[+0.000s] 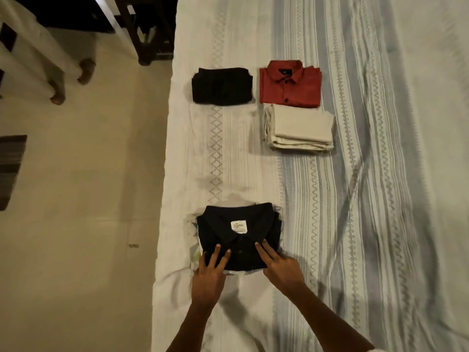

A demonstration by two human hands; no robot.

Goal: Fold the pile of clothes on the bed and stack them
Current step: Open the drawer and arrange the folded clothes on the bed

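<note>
From the head camera, a folded black polo (pixel 238 240) lies near the bed's (pixel 380 199) left edge, collar and white label facing up, on top of a lighter folded garment whose edges peek out beneath. Both hands rest on its near end — the left hand (pixel 209 275) with straight fingers spread flat on the fabric, the right hand (pixel 281 268) likewise flat, fingers extended toward the collar; neither grips anything. Farther up the striped sheet sit three folded items: a black garment (pixel 222 86), a red shirt (pixel 290 85) just beside it, and a cream cloth (pixel 299 128) touching the red shirt's near edge.
</note>
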